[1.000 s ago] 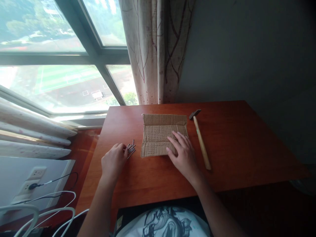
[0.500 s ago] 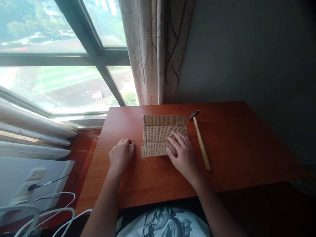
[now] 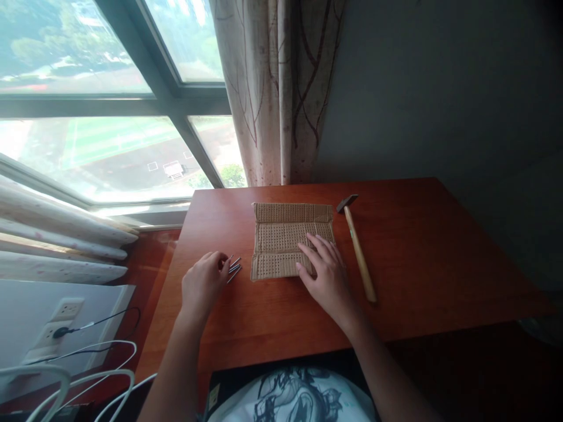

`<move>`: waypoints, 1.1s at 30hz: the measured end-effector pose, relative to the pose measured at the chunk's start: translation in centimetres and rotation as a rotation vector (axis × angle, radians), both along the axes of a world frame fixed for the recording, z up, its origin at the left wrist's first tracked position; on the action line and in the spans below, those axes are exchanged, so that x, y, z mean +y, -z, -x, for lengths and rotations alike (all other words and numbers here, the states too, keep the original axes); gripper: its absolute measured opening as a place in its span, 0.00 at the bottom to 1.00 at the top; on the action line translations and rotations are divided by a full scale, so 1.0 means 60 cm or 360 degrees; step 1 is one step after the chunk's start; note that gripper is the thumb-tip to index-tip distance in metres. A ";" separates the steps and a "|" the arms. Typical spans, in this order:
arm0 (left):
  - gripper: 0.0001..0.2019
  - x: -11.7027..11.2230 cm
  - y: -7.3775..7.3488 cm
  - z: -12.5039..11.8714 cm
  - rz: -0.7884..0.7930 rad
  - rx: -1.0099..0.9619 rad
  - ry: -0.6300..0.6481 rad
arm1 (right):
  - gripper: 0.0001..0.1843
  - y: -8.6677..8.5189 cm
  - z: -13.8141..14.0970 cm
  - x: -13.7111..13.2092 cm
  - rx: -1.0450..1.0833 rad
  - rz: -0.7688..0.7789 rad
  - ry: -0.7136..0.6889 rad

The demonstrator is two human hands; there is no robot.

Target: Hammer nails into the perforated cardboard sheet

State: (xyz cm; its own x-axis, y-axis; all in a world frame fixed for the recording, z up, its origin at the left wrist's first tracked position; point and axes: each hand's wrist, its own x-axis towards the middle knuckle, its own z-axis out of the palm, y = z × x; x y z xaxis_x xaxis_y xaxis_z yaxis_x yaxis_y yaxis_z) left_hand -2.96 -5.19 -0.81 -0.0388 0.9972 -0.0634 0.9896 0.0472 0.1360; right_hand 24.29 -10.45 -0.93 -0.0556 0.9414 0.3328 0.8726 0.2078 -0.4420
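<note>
My left hand [image 3: 203,285] lies on the wooden table [image 3: 417,246], fingers curled, with the fingertips pinched at the near ends of a small heap of metal nails [image 3: 234,268]. My right hand [image 3: 324,274] lies flat with spread fingers on the near right part of a perforated piece of cardboard [image 3: 281,233], which lies in the middle of the table. A hammer [image 3: 358,249] with a wooden handle lies just to the right of the cardboard, head pointing away from me, a little apart from my right hand.
A window and a patterned curtain [image 3: 277,88] stand behind the table. A grey wall is at the right. At the lower left are a wall socket [image 3: 64,310] with a plug, white cables [image 3: 88,363] and a rolled white blind [image 3: 61,234].
My left hand went right over the nails and covered them, then drew back left, so the nails show again at its fingertips. The right hand, cardboard and hammer stayed put.
</note>
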 end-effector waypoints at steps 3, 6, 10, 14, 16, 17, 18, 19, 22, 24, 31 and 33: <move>0.14 -0.013 0.003 0.009 0.0019 0.0023 0.0009 | 0.22 0.000 0.000 0.001 0.0001 -0.0003 0.0001; 0.14 -0.019 0.011 0.011 0.0010 0.0025 0.0013 | 0.22 0.000 0.000 0.001 0.0005 0.0003 0.0001; 0.13 -0.021 0.021 0.011 -0.0015 -0.0001 -0.0006 | 0.22 0.001 -0.001 0.001 0.0009 -0.0005 0.0001; 0.14 -0.021 0.027 0.028 -0.0235 -0.0060 -0.0110 | 0.22 0.003 -0.002 0.002 0.0010 -0.0005 -0.0002; 0.15 -0.019 0.031 0.041 -0.0323 -0.0050 -0.0138 | 0.22 0.004 -0.002 0.002 0.0012 -0.0003 -0.0002; 0.16 -0.018 0.033 0.047 -0.0344 -0.0049 -0.0142 | 0.22 0.004 -0.002 0.002 0.0013 -0.0002 -0.0001; 0.16 -0.017 0.035 0.051 -0.0353 -0.0058 -0.0142 | 0.22 0.004 -0.001 0.002 0.0013 0.0000 0.0001; 0.16 -0.016 0.038 0.055 -0.0349 -0.0078 -0.0138 | 0.22 0.004 -0.001 0.002 0.0012 0.0003 0.0002; 0.16 -0.015 0.045 0.053 -0.0306 -0.0175 -0.0076 | 0.22 0.002 0.000 0.001 0.0006 0.0012 0.0005; 0.16 -0.017 0.048 0.046 -0.0280 -0.0265 0.0011 | 0.22 0.001 0.000 0.000 0.0006 0.0013 0.0005; 0.20 -0.037 0.057 0.032 -0.0240 -0.0448 0.0361 | 0.22 0.001 -0.001 0.001 0.0019 0.0016 0.0000; 0.19 -0.040 0.062 0.034 -0.0255 -0.0443 0.0412 | 0.22 0.001 0.000 0.000 0.0012 0.0019 0.0005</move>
